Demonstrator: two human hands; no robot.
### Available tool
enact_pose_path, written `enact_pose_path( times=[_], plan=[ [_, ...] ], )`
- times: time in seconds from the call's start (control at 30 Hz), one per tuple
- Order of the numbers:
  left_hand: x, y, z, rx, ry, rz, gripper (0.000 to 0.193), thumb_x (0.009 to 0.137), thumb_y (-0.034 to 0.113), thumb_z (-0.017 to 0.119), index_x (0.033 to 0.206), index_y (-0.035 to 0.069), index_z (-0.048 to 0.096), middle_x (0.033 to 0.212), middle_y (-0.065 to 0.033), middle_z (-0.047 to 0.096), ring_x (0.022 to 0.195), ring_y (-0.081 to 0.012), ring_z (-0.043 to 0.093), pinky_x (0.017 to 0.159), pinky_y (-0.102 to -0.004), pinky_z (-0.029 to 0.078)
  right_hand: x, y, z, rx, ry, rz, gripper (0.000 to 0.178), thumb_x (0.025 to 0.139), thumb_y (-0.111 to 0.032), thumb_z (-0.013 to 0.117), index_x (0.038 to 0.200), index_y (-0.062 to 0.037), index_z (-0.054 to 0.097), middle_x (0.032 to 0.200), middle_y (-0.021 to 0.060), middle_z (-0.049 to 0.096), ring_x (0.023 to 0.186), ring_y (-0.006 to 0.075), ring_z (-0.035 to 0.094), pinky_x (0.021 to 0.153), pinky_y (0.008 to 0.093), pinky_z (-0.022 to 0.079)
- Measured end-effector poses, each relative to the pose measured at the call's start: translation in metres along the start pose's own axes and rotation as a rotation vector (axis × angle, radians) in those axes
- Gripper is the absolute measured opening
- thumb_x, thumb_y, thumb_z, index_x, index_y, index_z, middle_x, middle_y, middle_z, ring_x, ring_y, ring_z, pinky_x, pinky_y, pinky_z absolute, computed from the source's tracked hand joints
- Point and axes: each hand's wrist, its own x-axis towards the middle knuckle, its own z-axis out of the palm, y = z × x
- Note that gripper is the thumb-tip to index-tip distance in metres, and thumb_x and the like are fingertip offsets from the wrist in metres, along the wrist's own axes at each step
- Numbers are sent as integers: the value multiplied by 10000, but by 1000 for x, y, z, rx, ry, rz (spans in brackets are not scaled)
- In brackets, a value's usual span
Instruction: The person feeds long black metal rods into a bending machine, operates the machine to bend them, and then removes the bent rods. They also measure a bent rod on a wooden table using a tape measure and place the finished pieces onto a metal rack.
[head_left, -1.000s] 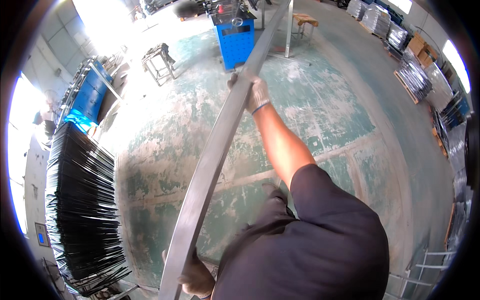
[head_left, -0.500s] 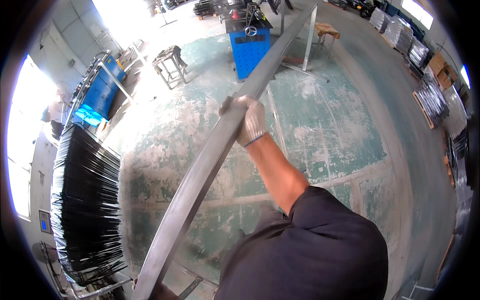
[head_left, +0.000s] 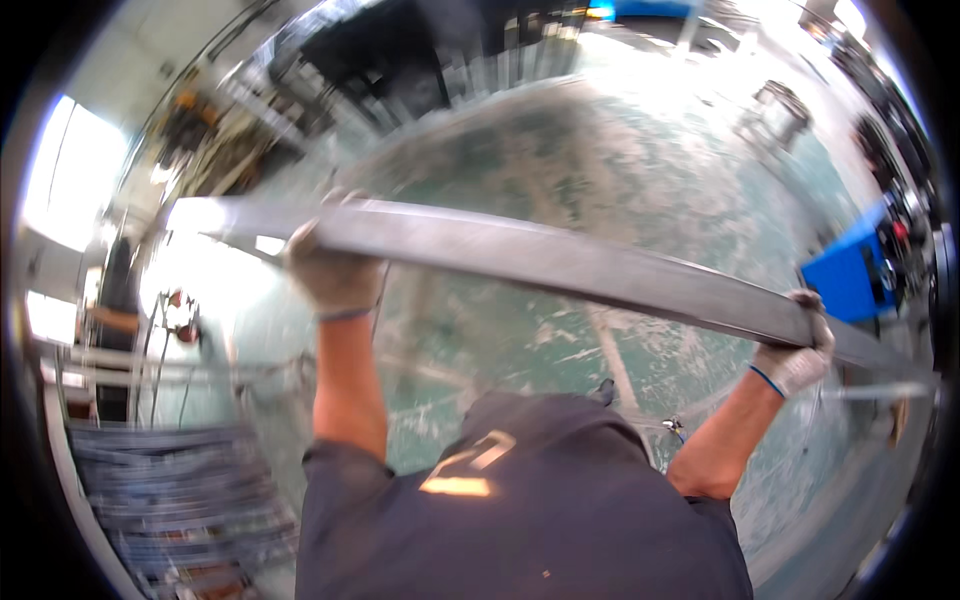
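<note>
A long grey metal beam [head_left: 560, 255] spans the view in front of my body, its right end lower in the picture. My left hand [head_left: 335, 265], in a pale knitted glove, grips it toward its left part, fingers over the upper edge. Farther right, my right hand [head_left: 805, 345] in a matching glove is wrapped round the beam. Both arms are stretched out, and the beam hangs above the worn green floor [head_left: 480, 340]. Motion blur softens the beam's left end, which lies against bright light.
Black thin rods [head_left: 400, 60] are stacked at the far side. A blue workbench [head_left: 850, 265] stands at the right, with a small stool [head_left: 775, 115] beyond. At the lower left is a stack of dark metal bars [head_left: 180, 490]. A cluttered rack [head_left: 220, 140] lines the far left.
My view has turned left, and the beam now lies crosswise instead of pointing away. My left hand, mostly hidden at the lower edge before, now shows fully on the beam.
</note>
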Motion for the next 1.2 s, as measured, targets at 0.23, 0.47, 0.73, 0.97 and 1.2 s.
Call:
enact_pose_path(
  times=[0.23, 0.47, 0.73, 0.97, 1.2],
  plan=[
    [36, 98, -77, -105, 162, -12, 482, 659, 105, 668, 1107, -66, 616, 1124, -225, 667, 1094, -432, 642, 1110, -640, 459, -39, 120, 41, 18, 147, 15, 367, 846, -160, 604, 1108, 97, 607, 1049, 225, 675, 985, 370, 693, 887, 526, 590],
    [106, 147, -132, -179, 187, -68, 372, 775, 114, 599, 1077, -101, 635, 1091, -301, 677, 1080, -476, 641, 1079, -596, 478, -66, 197, 66, -10, 158, -3, 341, 799, -110, 609, 1044, 124, 643, 1030, 249, 696, 971, 387, 688, 939, 521, 572],
    [171, 228, -158, -53, 382, 93, 371, 704, 131, 600, 1010, -78, 627, 977, -273, 666, 967, -472, 649, 999, -613, 519, -133, 271, 145, -96, 152, 57, 362, 846, -187, 620, 1103, 68, 620, 1079, 204, 660, 1020, 347, 682, 949, 547, 563],
    [185, 287, -203, -53, 455, 67, 336, 711, 107, 594, 1000, -61, 620, 968, -268, 669, 941, -460, 656, 1003, -619, 525, -175, 337, 162, -137, 202, 108, 377, 836, -181, 630, 1126, 59, 611, 1080, 197, 661, 1038, 345, 681, 966, 532, 562],
    [169, 352, -237, -62, 417, -98, 375, 804, 119, 586, 1120, -83, 596, 1082, -273, 668, 1057, -446, 668, 1049, -605, 509, -205, 369, 161, -199, 184, -16, 401, 803, -153, 662, 1120, 85, 603, 1074, 204, 656, 986, 336, 688, 915, 472, 585]
  ],
)
